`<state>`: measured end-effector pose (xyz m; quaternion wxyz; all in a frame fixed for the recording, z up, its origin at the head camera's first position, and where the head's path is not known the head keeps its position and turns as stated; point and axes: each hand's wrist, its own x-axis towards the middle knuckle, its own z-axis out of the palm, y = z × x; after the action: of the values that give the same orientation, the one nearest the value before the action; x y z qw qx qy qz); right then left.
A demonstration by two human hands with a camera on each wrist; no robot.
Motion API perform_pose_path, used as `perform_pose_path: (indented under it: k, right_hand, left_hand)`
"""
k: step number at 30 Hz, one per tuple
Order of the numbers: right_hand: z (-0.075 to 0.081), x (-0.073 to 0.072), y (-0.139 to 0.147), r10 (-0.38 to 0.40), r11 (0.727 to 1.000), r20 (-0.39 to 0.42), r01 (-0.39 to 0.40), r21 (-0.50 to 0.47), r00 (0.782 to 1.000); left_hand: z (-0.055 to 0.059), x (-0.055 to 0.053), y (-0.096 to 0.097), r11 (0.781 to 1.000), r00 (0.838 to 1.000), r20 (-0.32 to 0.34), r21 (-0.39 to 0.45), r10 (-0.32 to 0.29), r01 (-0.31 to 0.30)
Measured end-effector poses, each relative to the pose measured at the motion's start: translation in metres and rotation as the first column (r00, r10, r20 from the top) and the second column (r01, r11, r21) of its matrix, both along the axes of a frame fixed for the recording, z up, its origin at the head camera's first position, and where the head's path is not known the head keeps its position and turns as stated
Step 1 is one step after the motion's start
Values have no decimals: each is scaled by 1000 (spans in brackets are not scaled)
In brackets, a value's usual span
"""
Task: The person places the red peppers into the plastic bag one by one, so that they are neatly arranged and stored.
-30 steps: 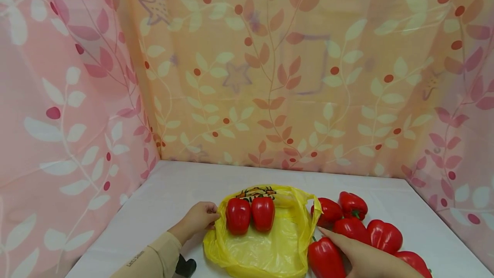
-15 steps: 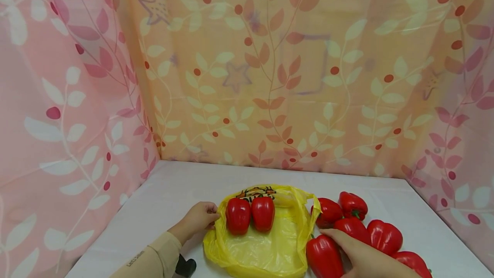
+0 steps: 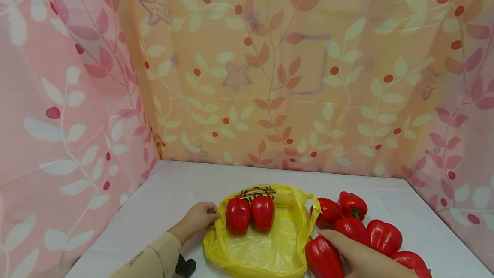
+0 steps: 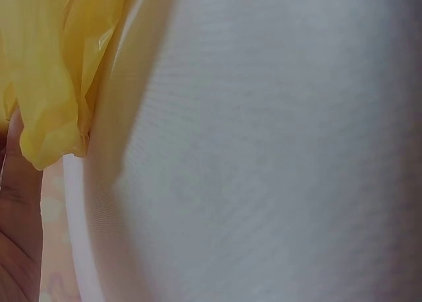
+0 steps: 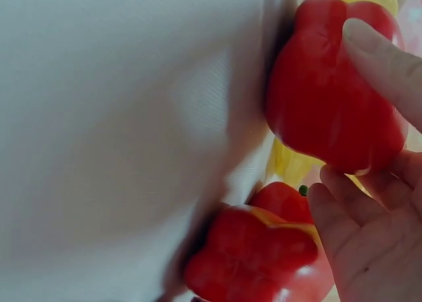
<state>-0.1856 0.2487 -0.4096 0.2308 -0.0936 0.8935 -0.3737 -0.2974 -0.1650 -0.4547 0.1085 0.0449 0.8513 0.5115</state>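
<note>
A yellow plastic bag [image 3: 270, 250] lies spread with its mouth wide in the head view, two red bell peppers [image 3: 238, 216] side by side within it at the back left. My left hand [image 3: 197, 220] pinches the bag's left rim; in the left wrist view part of that hand shows behind the yellow plastic [image 4: 49, 91]. On the bag's right side, my right hand [image 3: 356, 252] grips another red bell pepper [image 3: 324, 257]. The right wrist view shows the thumb [image 5: 389, 64] over this pepper and the other fingers beneath it.
Several more red bell peppers [image 3: 384, 236] lie grouped on the white table [image 3: 185, 175] right of the bag, close around the right hand. A dark object [image 3: 186, 267] sits beside the left sleeve. Patterned curtains [image 3: 270, 76] stand at the back and sides.
My right hand and its bell pepper have shifted slightly left, nearer the bag's right edge. The left hand and the bag have stayed in place.
</note>
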Motion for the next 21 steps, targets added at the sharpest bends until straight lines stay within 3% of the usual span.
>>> perform_pose_path:
  k: [14,18,21]
  right_hand:
    - [21,0,10,4,998,-19,-3,66,1000]
    - [29,-6,18,82,996,-79,-78,54,993]
    - [36,-12,24,162,985,-176,-149,84,971]
  left_hand:
    - [-2,-1,0,1000,1000,4,0,4,-4]
    - [-1,-1,0,1000,1000,8,-3,5,-5]
    - [-1,-1,0,1000,1000,8,-7,7,-7]
